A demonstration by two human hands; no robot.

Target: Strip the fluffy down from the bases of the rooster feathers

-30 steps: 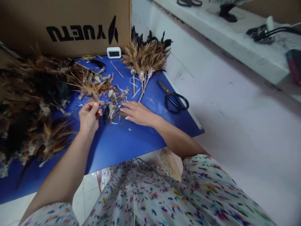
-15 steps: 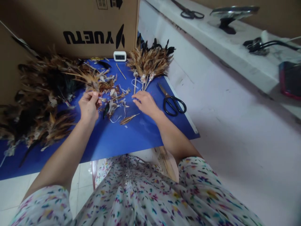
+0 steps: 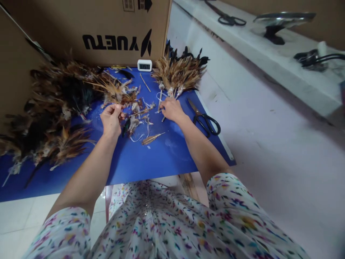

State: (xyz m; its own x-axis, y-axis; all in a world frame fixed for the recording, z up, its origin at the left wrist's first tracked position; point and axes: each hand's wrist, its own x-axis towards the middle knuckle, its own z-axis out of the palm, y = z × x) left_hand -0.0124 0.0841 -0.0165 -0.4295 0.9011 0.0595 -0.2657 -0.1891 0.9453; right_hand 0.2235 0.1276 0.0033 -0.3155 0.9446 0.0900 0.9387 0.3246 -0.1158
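My left hand (image 3: 111,117) is closed in a pinch over the blue table, beside scattered feather scraps (image 3: 134,122). What lies between its fingertips, if anything, is too small to make out. My right hand (image 3: 172,108) has its fingers curled over the thin sticks below several brown and black feather dusters (image 3: 178,72). The end of one dark stick shows under the fingers. A loose brown feather (image 3: 151,139) lies between my hands and the near table edge. Black-handled scissors (image 3: 206,121) rest to the right of my right hand.
A big feather pile (image 3: 58,97) covers the table's left side. A small white digital clock (image 3: 145,65) stands before a cardboard box (image 3: 113,21). Along the right wall, a ledge (image 3: 253,43) carries another pair of scissors (image 3: 231,20) and a round stand (image 3: 280,27).
My right hand has reached farther forward to the duster sticks, and its fingers have curled over them. My left hand stays pinched near the scraps. The whole view has shifted slightly.
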